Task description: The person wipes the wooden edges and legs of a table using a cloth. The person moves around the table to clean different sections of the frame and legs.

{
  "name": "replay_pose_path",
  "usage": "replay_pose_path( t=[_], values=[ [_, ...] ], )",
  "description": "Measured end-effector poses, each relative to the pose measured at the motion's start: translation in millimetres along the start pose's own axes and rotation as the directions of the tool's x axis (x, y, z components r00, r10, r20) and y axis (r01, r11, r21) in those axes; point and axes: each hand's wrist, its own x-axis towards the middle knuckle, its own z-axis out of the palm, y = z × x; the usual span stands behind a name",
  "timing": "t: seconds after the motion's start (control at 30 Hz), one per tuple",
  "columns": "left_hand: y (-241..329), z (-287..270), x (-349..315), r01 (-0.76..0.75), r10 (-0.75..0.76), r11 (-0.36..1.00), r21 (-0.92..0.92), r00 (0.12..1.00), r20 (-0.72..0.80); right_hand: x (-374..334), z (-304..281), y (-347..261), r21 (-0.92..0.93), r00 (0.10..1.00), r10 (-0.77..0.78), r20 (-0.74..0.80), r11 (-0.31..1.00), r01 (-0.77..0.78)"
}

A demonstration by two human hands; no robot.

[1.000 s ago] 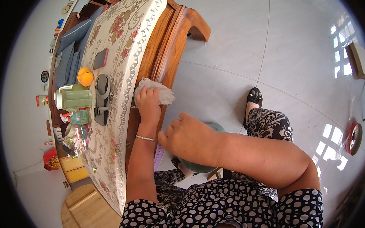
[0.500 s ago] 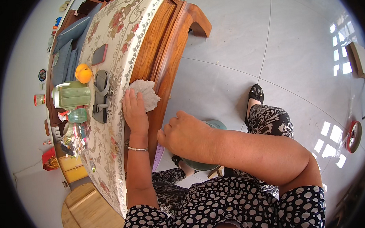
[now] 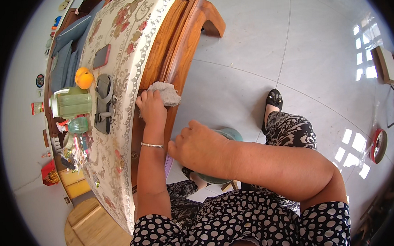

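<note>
Gripping a grey cloth (image 3: 168, 96) against the wooden table side (image 3: 162, 48) with the left hand (image 3: 153, 110); apart, curling the right hand (image 3: 200, 147) (can't tell how far closed). Outward: flowered tablecloth (image 3: 113, 150), bluish cushions (image 3: 62, 66), pale tiled floor (image 3: 239, 37).

Room along the table's wooden side (image 3: 165, 39), crowding on top

Beyond the grey cloth (image 3: 167, 95), a hand could pass along that side to the jutting table leg (image 3: 214, 21). Nearer the body, the right hand (image 3: 200, 145) stands close beside the left forearm (image 3: 151, 169), leaving a narrow gap. On the tablecloth (image 3: 125, 70), a strip beside the edge gives room; farther left, a dark strapped object (image 3: 103, 109), pitcher (image 3: 74, 103) and spray bottle (image 3: 78, 125) block the way
</note>
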Motion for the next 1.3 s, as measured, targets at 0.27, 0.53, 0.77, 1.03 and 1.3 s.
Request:
replay_pose_path(
  t=[0.27, 0.53, 0.77, 1.03, 1.3],
  values=[
    [-6.5, -0.7, -17.5, 0.087, -0.052, 0.94, -0.33, 0.992, 0.113, 1.5, -3.2, 2.8, -0.073, 0.999, 0.028, 0.03, 0.997, -0.025],
    [38.9, -26.0, -92.7, 0.077, 0.017, 0.79, -0.608, 0.989, 0.147, -1.2, -0.5, 9.9, -0.113, 0.991, 0.112, -0.071, 0.986, -0.119],
    [40.5, -109.9, -113.8, 0.048, 0.053, 0.589, -0.806, 0.994, 0.098, 12.1, 0.6, 2.4, 0.288, 0.984, 0.177, 0.038, 0.94, -0.18],
    [40.6, -98.3, -136.1, -0.355, 0.122, 0.868, -0.346, 0.829, -0.545, 25.1, 7.0, 6.9, 0.522, 0.91, 0.147, 0.389, 0.778, -0.349],
    [60.2, 27.9, -224.7, 0.401, -0.43, 0.639, -0.656, 0.894, 0.128, 13.0, -18.7, 46.4, 0.09, 0.914, 0.403, -0.041, 0.913, -0.398]
  ],
)
